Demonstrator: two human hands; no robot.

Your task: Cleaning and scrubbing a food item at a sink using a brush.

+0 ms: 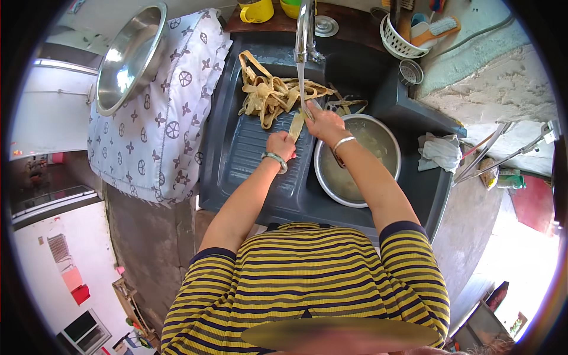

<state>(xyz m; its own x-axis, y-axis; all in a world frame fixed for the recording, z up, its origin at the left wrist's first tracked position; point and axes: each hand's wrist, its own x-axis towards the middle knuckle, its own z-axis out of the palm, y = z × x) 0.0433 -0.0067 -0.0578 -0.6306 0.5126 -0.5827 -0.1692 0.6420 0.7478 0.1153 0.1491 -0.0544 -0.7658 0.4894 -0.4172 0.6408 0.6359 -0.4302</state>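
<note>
My left hand (280, 145) grips the lower end of a pale, wet, flat strip (296, 126) above the ribbed drainboard (248, 155) of a dark grey sink. At the strip's upper end, my right hand (326, 124) is closed around a small pale object (312, 109), too hidden by the fingers to name. Water runs from the chrome faucet (303, 46) down beside the right fingers. Behind both hands lies a tangled heap of tan, ribbon-like strips (270, 95). Under my right forearm a round metal basin (317, 165) holds cloudy water with pale pieces in it.
A patterned cloth cover (146, 146) drapes a bulky thing left of the sink, with a steel bowl (128, 57) tilted on it. Yellow mug (257, 11) and drain strainer (326, 26) sit behind. At right are a brush basket (399, 42) and white rag (439, 152).
</note>
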